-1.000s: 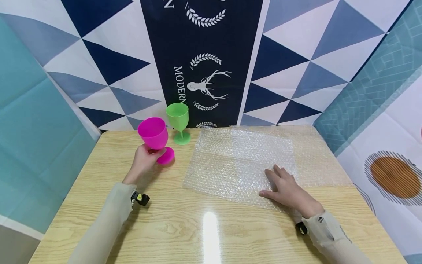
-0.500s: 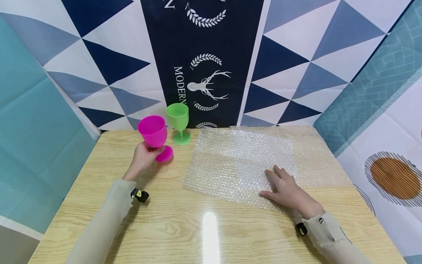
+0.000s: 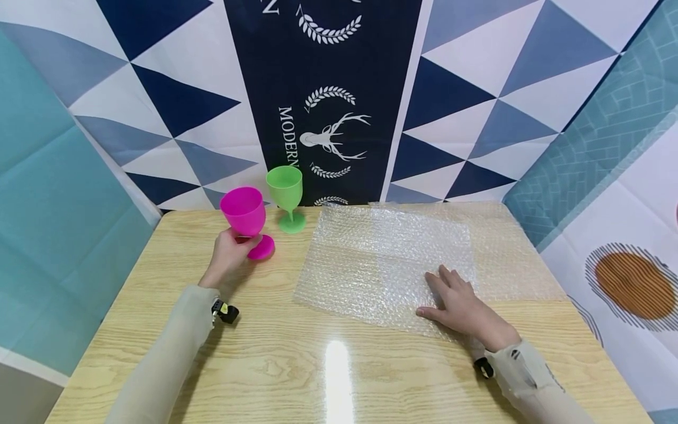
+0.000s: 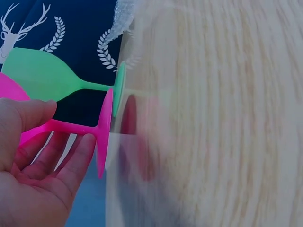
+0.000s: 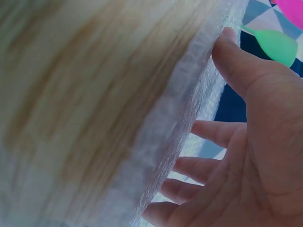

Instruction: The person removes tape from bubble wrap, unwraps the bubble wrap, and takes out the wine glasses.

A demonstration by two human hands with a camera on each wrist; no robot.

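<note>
A bright pink goblet (image 3: 243,213) is held by its stem between the thumb and fingers of my left hand (image 3: 229,254). In the left wrist view its foot (image 4: 105,137) stands slightly off the tabletop, over a shadow. Just behind it, a green goblet (image 3: 286,191) stands upright near the wall. My right hand (image 3: 463,306) rests with spread fingertips on a clear sheet of bubble wrap (image 3: 360,277). The right wrist view shows its thumb (image 5: 236,61) and fingers touching the sheet without gripping it.
The bubble wrap lies flat across the right half of the wooden table (image 3: 275,365), layered over another sheet (image 3: 514,259). A patterned cloth wall (image 3: 339,88) closes off the back, with side walls left and right.
My left hand has shifted a little left with the pink goblet. The right hand, the bubble wrap and the green goblet stay where they were.
</note>
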